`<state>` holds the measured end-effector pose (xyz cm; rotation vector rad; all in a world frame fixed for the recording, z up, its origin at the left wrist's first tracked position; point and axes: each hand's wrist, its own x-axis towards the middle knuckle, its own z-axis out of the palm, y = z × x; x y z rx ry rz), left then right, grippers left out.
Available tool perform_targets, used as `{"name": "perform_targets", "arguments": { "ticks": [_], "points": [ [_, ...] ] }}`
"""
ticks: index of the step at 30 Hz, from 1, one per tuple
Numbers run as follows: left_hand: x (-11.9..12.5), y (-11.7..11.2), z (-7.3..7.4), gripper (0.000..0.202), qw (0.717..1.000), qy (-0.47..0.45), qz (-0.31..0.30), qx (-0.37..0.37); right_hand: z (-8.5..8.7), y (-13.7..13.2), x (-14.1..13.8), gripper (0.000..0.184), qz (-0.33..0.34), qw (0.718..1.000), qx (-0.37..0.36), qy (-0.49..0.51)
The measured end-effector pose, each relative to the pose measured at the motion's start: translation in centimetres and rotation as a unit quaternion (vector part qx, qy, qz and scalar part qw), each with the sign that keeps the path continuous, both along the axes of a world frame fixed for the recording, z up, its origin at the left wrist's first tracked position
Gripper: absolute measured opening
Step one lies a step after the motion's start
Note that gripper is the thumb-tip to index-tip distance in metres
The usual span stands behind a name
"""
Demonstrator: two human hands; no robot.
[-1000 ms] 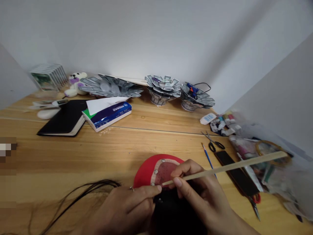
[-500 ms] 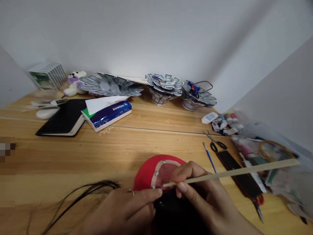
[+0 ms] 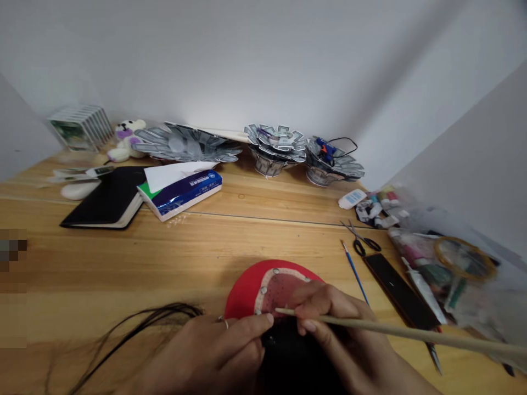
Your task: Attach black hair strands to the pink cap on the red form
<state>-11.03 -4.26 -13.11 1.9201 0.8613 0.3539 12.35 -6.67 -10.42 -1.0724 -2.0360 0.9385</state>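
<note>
A red dome (image 3: 242, 291) stands at the front of the table, with a pinkish mesh piece (image 3: 278, 291) held on it by round-headed pins along a pale band. Black hair (image 3: 296, 356) covers its near side. My right hand (image 3: 337, 329) pinches a long pale wooden stick (image 3: 391, 329) between thumb and fingers, its narrow tip above the mesh edge. Beside that tip rests the index finger of my left hand (image 3: 222, 351), its other fingers curled. A lock of dark hair (image 3: 164, 311) trails out leftward from this hand; the grip on it is partly hidden.
Scissors (image 3: 360, 238), a blue paintbrush (image 3: 354, 271) and a dark flat case (image 3: 399, 291) lie to the right, near plastic bags (image 3: 428, 247). A tissue pack (image 3: 185, 195) and black notebook (image 3: 107, 197) lie at left. Grey paper bowls (image 3: 272, 159) line the wall.
The stick's far end has swung down and toward me, and my right hand has turned with it. The tip stays by my left index finger, which has barely moved.
</note>
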Motion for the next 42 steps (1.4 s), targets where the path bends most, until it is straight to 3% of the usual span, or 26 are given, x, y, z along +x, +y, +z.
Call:
{"name": "perform_targets", "arguments": {
  "ticks": [3, 5, 9, 12, 16, 19, 22, 31, 42],
  "points": [
    [-0.2, 0.0, 0.0, 0.042, 0.997, 0.07, -0.039, 0.014, -0.1, 0.0, 0.0, 0.024, -0.006, 1.0, 0.002, 0.01],
    [-0.4, -0.3, -0.7, 0.04, 0.999, 0.034, -0.028, 0.028, -0.2, 0.0, -0.1, 0.02, -0.019, 0.999, -0.007, 0.025],
    [-0.3, -0.7, -2.5, 0.032, 0.993, -0.086, 0.059, 0.064, 0.0, 0.1, -0.2, 0.015, -0.039, 0.997, -0.059, 0.044],
    [0.1, -0.6, -2.3, 0.026, 0.98, -0.152, 0.113, 0.064, 0.3, 0.3, -0.4, 0.02, -0.039, 0.994, -0.086, 0.055],
    [0.8, -0.5, -2.1, 0.024, 0.943, -0.265, 0.184, -0.083, 0.6, 0.5, -0.8, 0.026, -0.054, 0.992, -0.098, 0.056],
    [1.2, -0.8, -3.1, 0.03, 0.9, -0.314, 0.194, -0.231, 0.5, 0.4, -1.1, 0.026, -0.082, 0.989, -0.101, 0.064],
    [1.3, -0.8, -3.7, 0.034, 0.88, -0.331, 0.186, -0.287, 0.3, 0.2, -1.2, 0.023, -0.086, 0.99, -0.087, 0.071],
    [0.7, -0.9, -3.0, 0.036, 0.906, -0.316, 0.181, -0.213, 0.1, 0.0, -1.2, 0.016, -0.043, 0.997, -0.051, 0.048],
    [0.7, -0.7, -2.9, 0.041, 0.909, -0.305, 0.18, -0.219, 0.3, 0.1, -1.2, 0.015, -0.034, 0.994, -0.076, 0.068]
  ]
}}
